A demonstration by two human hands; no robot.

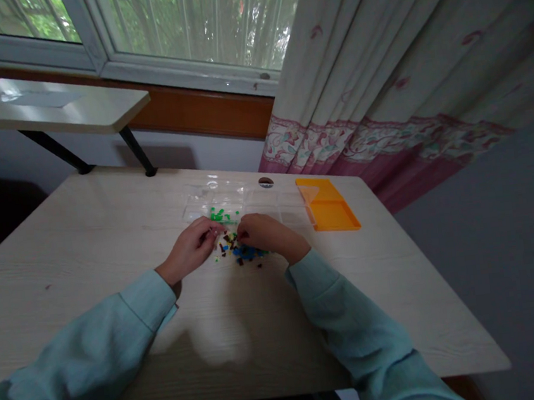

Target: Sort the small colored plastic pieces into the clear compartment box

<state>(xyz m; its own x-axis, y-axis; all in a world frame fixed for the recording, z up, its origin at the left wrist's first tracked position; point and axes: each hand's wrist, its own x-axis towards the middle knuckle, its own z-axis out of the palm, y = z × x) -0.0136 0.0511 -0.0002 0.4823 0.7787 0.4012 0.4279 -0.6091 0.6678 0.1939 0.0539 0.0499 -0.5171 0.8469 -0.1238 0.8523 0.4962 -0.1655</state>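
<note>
Small building-block pieces in blue, brown, yellow and green lie in a loose pile on the pale wooden table. My left hand is at the pile's left side, its fingers pinched together near the green pieces; what they hold is too small to name. From the right, my right hand reaches over the pile with its fingers curled down, hiding some pieces and its own fingertips. Just behind both hands lies a clear plastic divided tray, with several green pieces in its near left part.
An orange two-part tray lies right of the clear tray, near the table's right edge. A raised shelf on black legs stands at the back left. A round hole pierces the tabletop at the back. The curtain hangs behind.
</note>
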